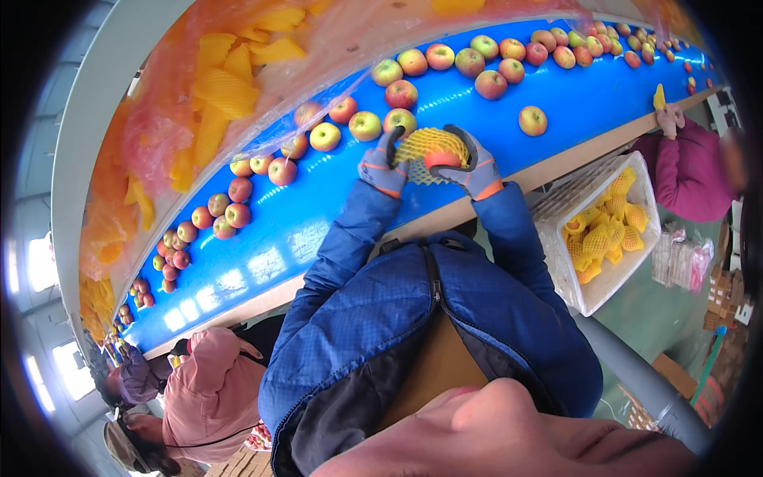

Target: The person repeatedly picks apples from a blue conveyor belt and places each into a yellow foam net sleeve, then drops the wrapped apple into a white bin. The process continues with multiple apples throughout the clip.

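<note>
A yellow foam net sleeve (417, 146) is stretched between my two gloved hands above the blue conveyor belt. My left hand (384, 166), in a grey glove with dark fingertips, grips the sleeve's left end. In my right hand (475, 167) is a red apple (442, 159), partly inside the net, with my fingers around it and the sleeve's right side. Just behind my hands lies a yellow-green apple (400, 121) on the belt. More apples (365, 126) spread in a long band to both sides, and a single one (532, 121) lies to the right.
The blue belt (268, 256) has a wooden front edge (584, 147). Above it, a shelf holds yellow foam sleeves (226, 89) and clear plastic film. A white crate (647, 238) of net-wrapped apples (596, 241) stands right. Co-workers stand at the right (694, 170) and left (205, 393).
</note>
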